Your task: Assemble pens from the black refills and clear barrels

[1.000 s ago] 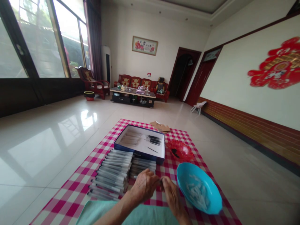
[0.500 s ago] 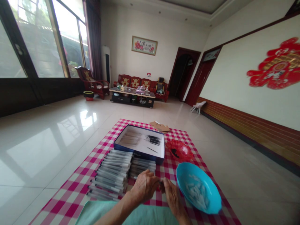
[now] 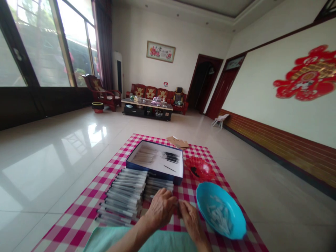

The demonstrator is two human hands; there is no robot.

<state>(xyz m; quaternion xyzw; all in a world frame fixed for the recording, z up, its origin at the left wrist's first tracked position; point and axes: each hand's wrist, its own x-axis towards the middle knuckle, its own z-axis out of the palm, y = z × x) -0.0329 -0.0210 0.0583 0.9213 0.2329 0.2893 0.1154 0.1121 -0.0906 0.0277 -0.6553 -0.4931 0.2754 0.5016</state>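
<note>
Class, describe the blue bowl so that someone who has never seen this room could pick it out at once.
Find the pink-and-white checked cloth in the foreground. Near its right edge, beside the person's right hand, sits the blue bowl. Unlike the red dish beyond it, which holds dark bits, it is bright blue and holds whitish pieces.

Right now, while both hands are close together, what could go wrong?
The right hand is beside the oval blue plastic bowl; a sideways knock might spill its small whitish pieces. The slim, clear, pen-like tubes are piled near the left hand; brushing them could scatter the pile.
</note>
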